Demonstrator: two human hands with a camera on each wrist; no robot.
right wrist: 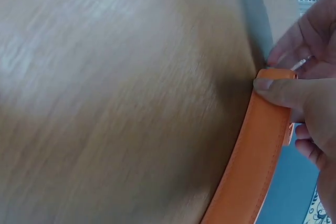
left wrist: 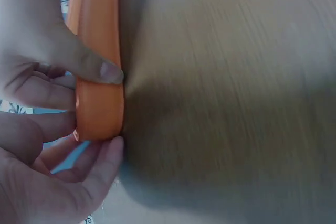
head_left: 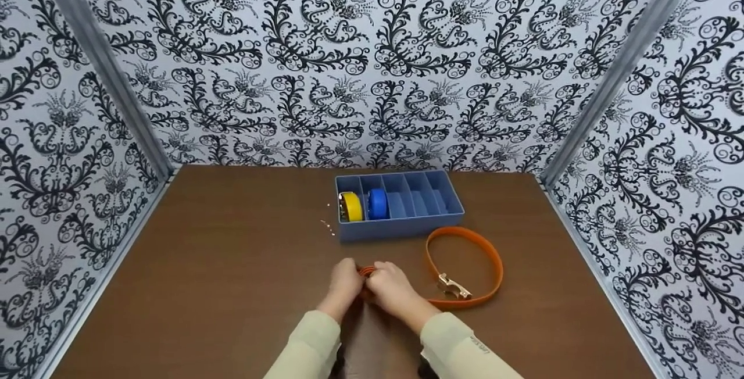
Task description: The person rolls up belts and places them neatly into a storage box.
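Both hands, left (head_left: 344,283) & right (head_left: 390,286), pinch the belt (head_left: 491,263) end at frame centre-bottom, on the surface below the tray (head_left: 401,228). Step looks like rolling it up; next needs tight, even turns toward the buckle (head_left: 453,287).

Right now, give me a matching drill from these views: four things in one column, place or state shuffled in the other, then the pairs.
Things:
1. orange belt
2. yellow roll
3. blue roll
4. gold buckle

Place or state:
A. in the second compartment from the left of the blue tray
B. one end pinched by the left hand and right hand
C. lying on the table inside the belt's loop
D. in the tray's leftmost compartment

Pairs: 1-B, 2-D, 3-A, 4-C
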